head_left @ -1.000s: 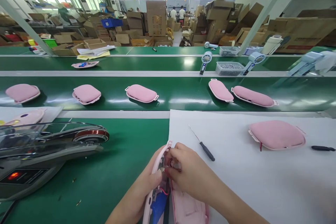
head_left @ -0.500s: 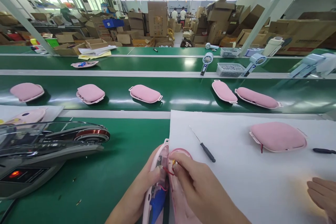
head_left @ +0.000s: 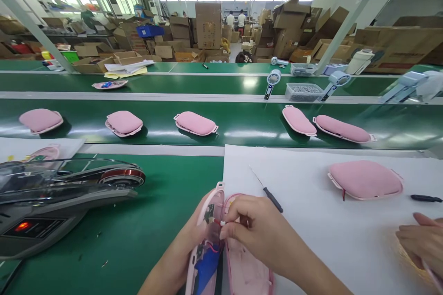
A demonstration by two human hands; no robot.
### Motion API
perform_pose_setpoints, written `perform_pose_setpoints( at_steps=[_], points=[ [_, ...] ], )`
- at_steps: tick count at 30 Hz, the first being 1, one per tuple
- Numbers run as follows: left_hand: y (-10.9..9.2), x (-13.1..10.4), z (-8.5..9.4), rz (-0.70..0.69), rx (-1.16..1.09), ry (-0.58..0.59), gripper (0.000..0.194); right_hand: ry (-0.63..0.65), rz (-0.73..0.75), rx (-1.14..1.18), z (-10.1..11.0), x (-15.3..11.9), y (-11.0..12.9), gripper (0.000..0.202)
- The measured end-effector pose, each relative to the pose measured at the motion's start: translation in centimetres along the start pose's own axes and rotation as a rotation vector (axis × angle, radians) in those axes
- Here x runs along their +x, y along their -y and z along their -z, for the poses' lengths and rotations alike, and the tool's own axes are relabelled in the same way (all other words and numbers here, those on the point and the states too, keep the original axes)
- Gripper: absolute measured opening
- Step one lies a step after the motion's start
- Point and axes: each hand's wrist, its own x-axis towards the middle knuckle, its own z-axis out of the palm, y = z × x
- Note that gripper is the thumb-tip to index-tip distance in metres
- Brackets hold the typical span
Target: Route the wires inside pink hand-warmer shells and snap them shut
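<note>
My left hand (head_left: 180, 249) is wrapped round a pink plastic casing half (head_left: 218, 198), tilted up on its edge. Inside it show a small green circuit board (head_left: 209, 212), thin red wires and a blue wrapped part (head_left: 206, 265). My right hand (head_left: 258, 230) pinches a small white wire connector (head_left: 222, 223) between thumb and forefinger, close to the board. Beside it stands the other pink casing half (head_left: 247, 269), its inside facing up, partly hidden behind my right hand. A screwdriver (head_left: 273, 200) lies on the white sheet just beyond my right hand.
Several pink padded units (head_left: 196, 123) lie along the green conveyor (head_left: 242, 136). Another pink unit (head_left: 366, 179) and a black-handled tool (head_left: 426, 198) rest on the white sheet (head_left: 311, 239). A grey machine (head_left: 69, 212) stands left. A co-worker's hands (head_left: 420, 242) are at the right edge.
My right hand has shifted its pinch, and the white connector now shows at its fingertips. The conveyor units have moved slightly right. The co-worker's hands have come further into view.
</note>
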Motion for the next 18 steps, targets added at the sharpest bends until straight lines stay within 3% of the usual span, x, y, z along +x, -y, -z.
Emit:
perform_pose_setpoints(
  at_steps=[9, 16, 18],
  points=[
    [0.5, -0.7, 0.0, 0.027, -0.110, 0.108, 0.074, 0.113, -0.032, 0.152, 0.1, 0.1, 0.4, 0.024],
    [0.7, -0.1, 1.2, 0.078, -0.080, 0.149, 0.084, 0.343, -0.229, 0.448, 0.5, 0.4, -0.4, 0.005],
    [0.8, 0.0, 1.4, 0.069, -0.050, 0.157, 0.087, 0.421, -0.246, 0.501, 0.6, 0.5, -0.3, 0.009]
  ],
)
